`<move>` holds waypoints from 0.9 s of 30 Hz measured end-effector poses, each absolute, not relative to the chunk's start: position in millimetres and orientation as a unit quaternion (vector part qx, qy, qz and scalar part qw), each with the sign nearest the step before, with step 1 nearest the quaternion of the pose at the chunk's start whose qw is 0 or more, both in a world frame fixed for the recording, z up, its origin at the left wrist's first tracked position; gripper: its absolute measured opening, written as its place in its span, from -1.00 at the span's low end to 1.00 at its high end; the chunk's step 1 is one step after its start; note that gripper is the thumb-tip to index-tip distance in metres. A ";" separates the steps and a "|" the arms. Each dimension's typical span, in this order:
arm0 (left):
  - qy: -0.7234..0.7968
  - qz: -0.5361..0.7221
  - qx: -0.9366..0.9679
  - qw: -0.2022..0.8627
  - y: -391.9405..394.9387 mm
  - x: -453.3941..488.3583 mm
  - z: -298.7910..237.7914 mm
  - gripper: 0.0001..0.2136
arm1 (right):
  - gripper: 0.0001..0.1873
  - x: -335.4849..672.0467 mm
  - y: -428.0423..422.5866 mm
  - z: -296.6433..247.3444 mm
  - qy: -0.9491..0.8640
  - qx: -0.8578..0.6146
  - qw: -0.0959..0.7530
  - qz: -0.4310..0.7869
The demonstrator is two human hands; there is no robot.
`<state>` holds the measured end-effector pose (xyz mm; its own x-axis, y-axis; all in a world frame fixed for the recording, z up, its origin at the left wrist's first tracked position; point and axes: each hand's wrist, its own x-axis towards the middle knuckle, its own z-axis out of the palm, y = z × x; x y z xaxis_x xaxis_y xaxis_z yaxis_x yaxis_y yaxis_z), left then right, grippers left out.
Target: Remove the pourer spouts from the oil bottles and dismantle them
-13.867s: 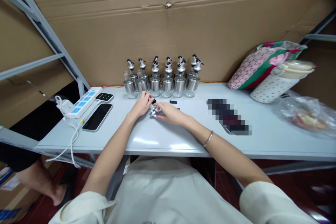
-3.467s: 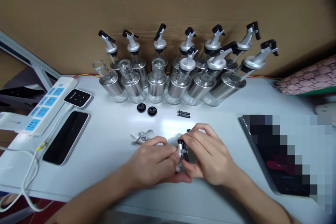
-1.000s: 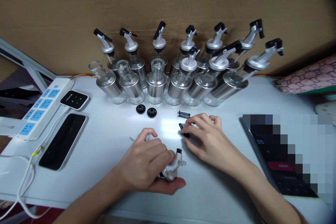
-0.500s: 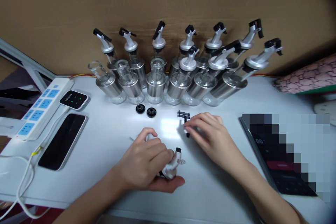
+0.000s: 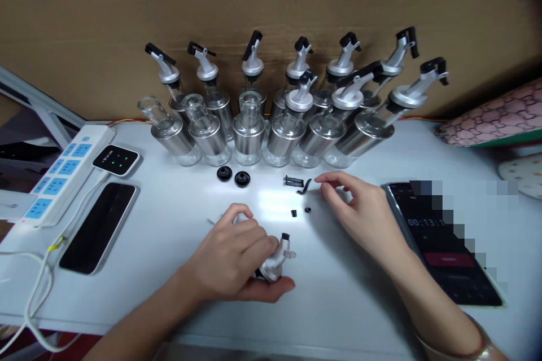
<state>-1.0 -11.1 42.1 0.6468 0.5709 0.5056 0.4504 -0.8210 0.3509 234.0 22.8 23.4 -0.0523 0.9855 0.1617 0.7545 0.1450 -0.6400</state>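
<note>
My left hand (image 5: pixel 237 256) is closed around a silver pourer spout (image 5: pixel 275 256) with a black tip, held just above the white table (image 5: pixel 339 304). My right hand (image 5: pixel 359 211) hovers to the right of it, fingers loosely curled and apart, holding nothing. Just left of its fingertips lie small black parts (image 5: pixel 296 183) and two tiny black bits (image 5: pixel 300 212). Two black round gaskets (image 5: pixel 233 176) rest in front of the bottles. Another silver spout piece (image 5: pixel 220 218) peeks out behind my left hand.
Several glass bottles with steel bases (image 5: pixel 271 124) stand along the cardboard wall, most with pourer spouts. A power strip (image 5: pixel 63 166), a small black device (image 5: pixel 117 159) and a phone (image 5: pixel 99 225) lie at left. Another phone (image 5: pixel 449 248) and a patterned bag (image 5: pixel 491 118) are at right.
My right hand has let go of the small black part it was pinching and drawn back to the right. The part now lies beside the other black pieces. My left hand keeps the spout.
</note>
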 end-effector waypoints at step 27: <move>0.279 0.295 0.909 0.094 -12.4 0.2 42.2 -0.71 | -0.85 238.1 27.6 2.5 -0.792 -0.575 0.187 0.085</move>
<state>0.2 -12.4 42.2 0.6700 0.5632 0.4836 0.4519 -0.8263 0.3361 238.1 27.6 2.5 -0.2692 0.9423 0.1992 0.8789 0.3249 -0.3492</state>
